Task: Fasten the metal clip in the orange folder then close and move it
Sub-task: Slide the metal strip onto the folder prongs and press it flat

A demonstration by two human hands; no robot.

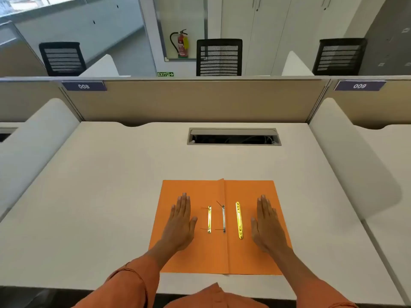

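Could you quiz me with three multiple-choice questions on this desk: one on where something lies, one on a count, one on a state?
1. Where does the long gold perforated strip lie?
A. On the folder's right flap
B. On the bare desk
C. In the cable slot

2. How many metal pieces lie on the orange folder?
A. One
B. Three
C. Five

3. How is the folder?
A. Closed
B. Standing upright
C. Open flat

Answers: 1 A, it lies right of the crease, beside the right hand. 2 B, two gold pieces and a silver one between them. 3 C, both flaps lie spread, the left hand flat on one.
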